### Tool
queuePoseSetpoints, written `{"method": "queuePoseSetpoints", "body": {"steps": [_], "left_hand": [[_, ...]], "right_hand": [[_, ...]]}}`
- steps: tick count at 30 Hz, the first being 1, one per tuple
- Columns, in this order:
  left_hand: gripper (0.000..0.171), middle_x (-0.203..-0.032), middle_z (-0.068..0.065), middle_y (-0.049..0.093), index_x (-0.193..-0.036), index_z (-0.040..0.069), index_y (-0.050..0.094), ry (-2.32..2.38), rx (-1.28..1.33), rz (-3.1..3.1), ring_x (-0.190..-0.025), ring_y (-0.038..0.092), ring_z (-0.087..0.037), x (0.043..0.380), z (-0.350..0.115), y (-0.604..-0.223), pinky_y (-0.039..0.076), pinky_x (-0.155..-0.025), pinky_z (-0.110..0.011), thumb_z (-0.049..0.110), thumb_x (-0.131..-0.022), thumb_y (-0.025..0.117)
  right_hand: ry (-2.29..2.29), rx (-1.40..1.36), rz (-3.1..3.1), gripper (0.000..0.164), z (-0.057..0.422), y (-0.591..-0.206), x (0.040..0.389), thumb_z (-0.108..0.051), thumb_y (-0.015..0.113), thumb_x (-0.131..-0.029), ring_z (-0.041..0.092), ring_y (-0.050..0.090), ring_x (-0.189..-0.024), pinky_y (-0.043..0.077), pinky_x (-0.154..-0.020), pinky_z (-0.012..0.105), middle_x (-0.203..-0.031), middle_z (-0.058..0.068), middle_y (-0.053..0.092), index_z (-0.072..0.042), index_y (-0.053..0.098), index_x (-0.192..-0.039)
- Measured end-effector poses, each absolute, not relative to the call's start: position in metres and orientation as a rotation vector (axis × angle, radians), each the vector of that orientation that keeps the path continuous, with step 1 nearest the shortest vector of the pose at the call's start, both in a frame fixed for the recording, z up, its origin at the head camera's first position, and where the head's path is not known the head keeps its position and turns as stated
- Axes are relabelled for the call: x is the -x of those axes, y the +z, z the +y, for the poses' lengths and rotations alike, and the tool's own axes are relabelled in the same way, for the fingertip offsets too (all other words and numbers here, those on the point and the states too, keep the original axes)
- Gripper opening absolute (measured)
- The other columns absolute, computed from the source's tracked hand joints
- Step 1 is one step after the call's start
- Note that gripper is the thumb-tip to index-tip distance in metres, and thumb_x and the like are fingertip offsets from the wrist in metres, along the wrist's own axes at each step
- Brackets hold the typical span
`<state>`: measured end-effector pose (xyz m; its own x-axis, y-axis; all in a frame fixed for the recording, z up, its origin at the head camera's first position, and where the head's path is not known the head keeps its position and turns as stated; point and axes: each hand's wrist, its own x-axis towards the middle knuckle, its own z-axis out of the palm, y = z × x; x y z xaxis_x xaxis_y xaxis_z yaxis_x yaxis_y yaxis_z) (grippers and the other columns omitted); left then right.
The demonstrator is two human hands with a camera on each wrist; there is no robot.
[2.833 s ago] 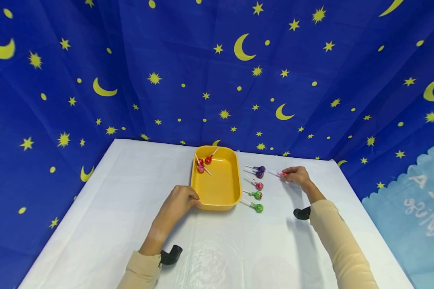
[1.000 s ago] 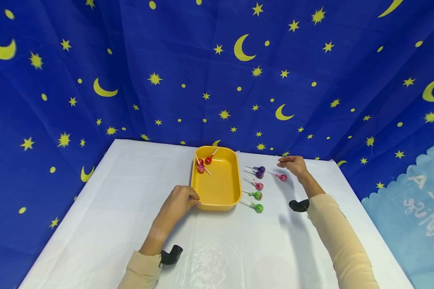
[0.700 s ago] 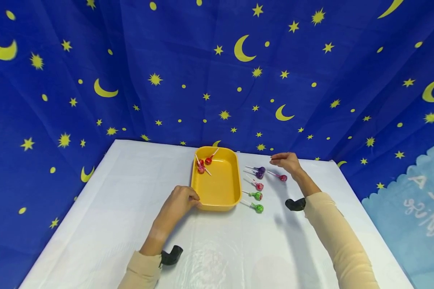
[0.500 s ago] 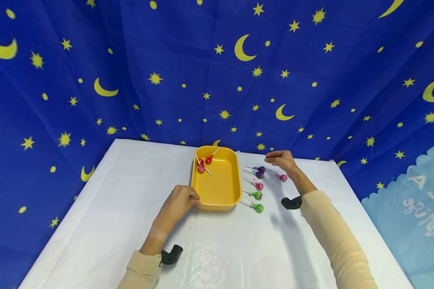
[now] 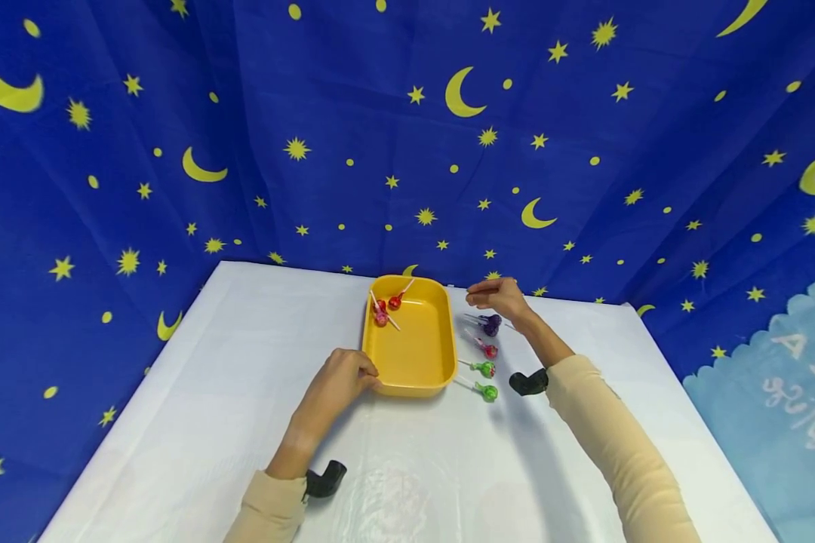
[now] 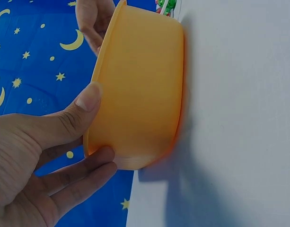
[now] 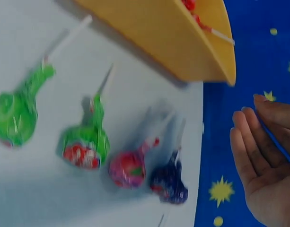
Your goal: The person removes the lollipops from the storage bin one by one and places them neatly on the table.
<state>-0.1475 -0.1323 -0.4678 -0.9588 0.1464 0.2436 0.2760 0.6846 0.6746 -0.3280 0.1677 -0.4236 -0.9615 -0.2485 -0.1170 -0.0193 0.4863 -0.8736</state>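
Note:
My left hand pinches the near-left corner of a yellow tray; in the left wrist view the thumb lies against the outer wall and other fingers curl at the rim. Three red and pink lollipops lie in the tray's far-left part. My right hand hovers past the purple lollipops, its fingers fairly straight and nothing held. Towards me from them lie a pink lollipop and two green lollipops. Another pink lollipop is mostly hidden under my right wrist.
A white-covered table bears everything. A blue curtain with yellow moons and stars hangs right behind the table's back edge. A light blue panel with white lettering stands at the right.
My right hand let go of a pink lollipop right of the purple ones, lifted, and moved left towards the tray. My left hand stayed on the tray corner.

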Motion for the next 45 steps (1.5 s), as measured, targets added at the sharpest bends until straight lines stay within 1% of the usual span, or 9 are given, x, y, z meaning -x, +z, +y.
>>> {"method": "queuePoseSetpoints", "body": {"steps": [3,6,8,16,18,20,26,30,45], "left_hand": [[0.010,-0.077,0.000,0.072,-0.077,0.006,0.076,-1.116,0.339,-2.735,-0.077,0.067,-0.018,0.149,-0.132,-0.466,0.056,-0.075,-0.033,0.011,-0.072,0.084],[0.010,-0.077,0.000,0.072,-0.077,0.007,0.076,-1.103,0.336,-2.746,-0.077,0.067,-0.017,0.149,-0.132,-0.465,0.056,-0.075,-0.033,0.011,-0.072,0.084],[0.010,-0.078,0.000,0.072,-0.077,0.007,0.076,-1.102,0.333,-2.746,-0.077,0.067,-0.017,0.150,-0.133,-0.464,0.056,-0.076,-0.033,0.011,-0.072,0.084],[0.011,-0.077,-0.001,0.072,-0.077,0.007,0.076,-1.095,0.330,-2.736,-0.078,0.067,-0.018,0.150,-0.134,-0.462,0.056,-0.077,-0.034,0.011,-0.071,0.084],[0.010,-0.077,-0.001,0.072,-0.076,0.007,0.076,-1.095,0.328,-2.739,-0.078,0.067,-0.018,0.150,-0.134,-0.461,0.056,-0.077,-0.034,0.011,-0.071,0.084],[0.010,-0.077,-0.001,0.072,-0.077,0.007,0.076,-1.096,0.326,-2.749,-0.078,0.067,-0.018,0.151,-0.134,-0.461,0.056,-0.076,-0.034,0.012,-0.072,0.084],[0.008,-0.077,0.000,0.072,-0.076,0.008,0.076,-1.108,0.318,-2.765,-0.076,0.067,-0.016,0.151,-0.133,-0.462,0.056,-0.074,-0.032,0.012,-0.073,0.083],[0.008,-0.075,0.000,0.071,-0.075,0.008,0.076,-1.115,0.339,-2.746,-0.073,0.066,-0.015,0.149,-0.133,-0.464,0.056,-0.072,-0.031,0.011,-0.073,0.083],[0.010,-0.078,0.001,0.072,-0.079,0.006,0.077,-1.113,0.410,-2.734,-0.075,0.067,-0.014,0.143,-0.133,-0.466,0.056,-0.071,-0.029,0.012,-0.074,0.082]], "right_hand": [[-1.485,0.277,2.458,0.032,0.156,-0.418,0.323,-0.006,0.069,-0.090,0.012,0.071,-0.085,0.058,-0.084,0.033,-0.099,0.013,0.075,0.011,0.063,-0.117],[-1.483,0.276,2.422,0.031,0.143,-0.407,0.316,-0.003,0.068,-0.089,0.025,0.072,-0.093,0.059,-0.079,0.028,-0.104,0.021,0.072,0.012,0.064,-0.117],[-1.468,0.283,2.410,0.032,0.134,-0.400,0.312,-0.002,0.068,-0.089,0.033,0.070,-0.100,0.059,-0.080,0.030,-0.109,0.026,0.069,0.013,0.063,-0.117],[-1.493,0.356,2.423,0.031,0.112,-0.420,0.326,-0.002,0.071,-0.087,0.026,0.072,-0.091,0.051,-0.095,0.053,-0.104,0.024,0.071,0.013,0.065,-0.114],[-1.475,0.351,2.422,0.031,0.105,-0.420,0.325,-0.002,0.071,-0.087,0.025,0.072,-0.091,0.051,-0.095,0.052,-0.102,0.020,0.073,0.012,0.066,-0.113],[-1.462,0.334,2.415,0.030,0.097,-0.419,0.325,-0.003,0.072,-0.086,0.017,0.072,-0.086,0.051,-0.097,0.052,-0.099,0.018,0.074,0.010,0.067,-0.113],[-1.471,0.294,2.381,0.028,0.074,-0.419,0.325,-0.003,0.072,-0.086,0.034,0.069,-0.100,0.050,-0.098,0.053,-0.101,0.020,0.073,0.008,0.068,-0.111],[-1.481,0.317,2.392,0.027,0.062,-0.422,0.324,-0.003,0.072,-0.087,0.037,0.068,-0.102,0.050,-0.097,0.052,-0.104,0.022,0.072,0.008,0.069,-0.111],[-1.454,0.205,2.392,0.023,0.041,-0.442,0.325,-0.006,0.077,-0.083,0.019,0.070,-0.085,0.055,-0.092,0.044,-0.097,0.012,0.075,0.003,0.073,-0.103]]}}
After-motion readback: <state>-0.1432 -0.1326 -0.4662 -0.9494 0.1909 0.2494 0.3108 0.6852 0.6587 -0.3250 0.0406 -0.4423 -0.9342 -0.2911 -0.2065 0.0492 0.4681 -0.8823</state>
